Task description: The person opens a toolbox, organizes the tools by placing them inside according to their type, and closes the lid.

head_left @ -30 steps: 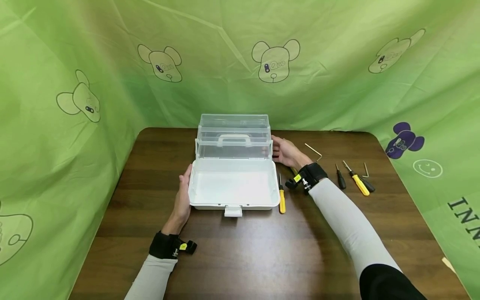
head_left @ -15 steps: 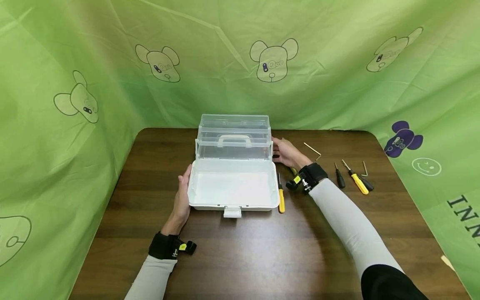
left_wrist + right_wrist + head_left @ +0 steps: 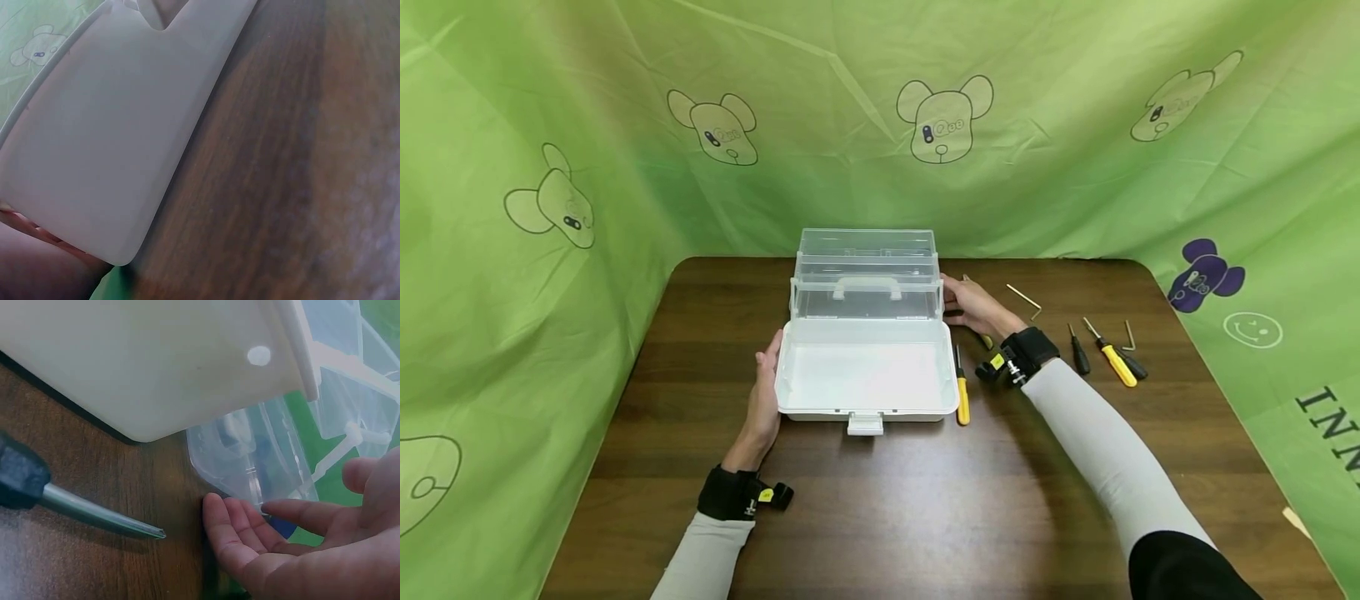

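A white toolbox (image 3: 865, 412) stands unlatched in the head view, its clear lid with tiered trays (image 3: 867, 260) raised behind the base. My left hand (image 3: 763, 404) lies along the box's left side, fingers extended; in the left wrist view the white side wall (image 3: 119, 125) fills much of the picture. At the right rear, my right hand (image 3: 976, 307) is by the clear part. The right wrist view shows its loosely bent fingers (image 3: 219, 519) at the clear lid's edge (image 3: 244, 447), apparently touching it. A yellow-handled screwdriver (image 3: 963, 400) lies right beside the base.
Farther right on the wooden table (image 3: 925, 508) lie a hex key (image 3: 1024, 297), a small black screwdriver (image 3: 1080, 358), a yellow screwdriver (image 3: 1121, 368) over a black-handled one, and another hex key (image 3: 1132, 337). A yellow-and-dark tool (image 3: 987, 342) is partly hidden under my right hand. Green cloth (image 3: 820, 192) hangs behind.
The head view has shifted slightly. My right wrist and the raised clear part have moved very little; both hands keep their places at the box.
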`<state>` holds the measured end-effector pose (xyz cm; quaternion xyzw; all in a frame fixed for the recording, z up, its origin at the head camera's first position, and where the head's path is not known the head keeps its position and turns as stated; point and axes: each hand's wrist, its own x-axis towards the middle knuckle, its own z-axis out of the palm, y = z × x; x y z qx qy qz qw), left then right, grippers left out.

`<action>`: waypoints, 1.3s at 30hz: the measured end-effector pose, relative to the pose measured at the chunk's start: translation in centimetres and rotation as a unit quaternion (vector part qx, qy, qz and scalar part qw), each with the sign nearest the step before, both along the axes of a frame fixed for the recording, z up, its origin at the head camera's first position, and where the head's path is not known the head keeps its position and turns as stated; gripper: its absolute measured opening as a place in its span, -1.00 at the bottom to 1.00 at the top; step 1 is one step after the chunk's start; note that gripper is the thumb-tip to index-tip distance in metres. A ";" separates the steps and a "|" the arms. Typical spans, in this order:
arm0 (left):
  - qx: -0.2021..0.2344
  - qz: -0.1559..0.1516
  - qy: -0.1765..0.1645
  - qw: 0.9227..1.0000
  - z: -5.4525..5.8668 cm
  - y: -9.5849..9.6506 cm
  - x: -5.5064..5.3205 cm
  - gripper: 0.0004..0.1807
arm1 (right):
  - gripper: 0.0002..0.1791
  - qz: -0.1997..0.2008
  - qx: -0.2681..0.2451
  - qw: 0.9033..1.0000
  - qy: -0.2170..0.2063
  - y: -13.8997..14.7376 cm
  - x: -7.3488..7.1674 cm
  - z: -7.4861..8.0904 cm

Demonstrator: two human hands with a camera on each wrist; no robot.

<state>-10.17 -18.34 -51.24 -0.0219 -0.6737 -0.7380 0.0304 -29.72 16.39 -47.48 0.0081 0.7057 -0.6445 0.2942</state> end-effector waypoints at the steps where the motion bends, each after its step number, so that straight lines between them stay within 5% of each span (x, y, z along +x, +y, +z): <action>1: 0.000 0.000 0.000 1.000 0.0 0.0 0.0 -0.15 | -0.27 0.000 -0.002 1.000 0.000 0.0 0.0 0.0; 16: 0.020 -0.005 -0.001 1.000 0.1 0.0 -0.1 -0.17 | -0.30 0.023 -0.007 1.000 0.012 0.5 0.6 0.5; 27: 0.034 -0.014 0.009 0.999 0.3 -0.1 -0.1 -0.19 | -0.33 0.041 0.036 0.998 0.039 1.4 1.2 2.2; 34: 0.033 -0.015 0.006 0.999 0.3 -0.3 -0.2 -0.21 | -0.33 0.054 0.116 0.986 0.104 2.8 1.9 3.8; 39: 0.034 -0.021 -0.001 0.999 0.4 -0.5 -0.5 -0.24 | -0.34 0.071 0.187 0.967 0.158 4.3 2.5 4.8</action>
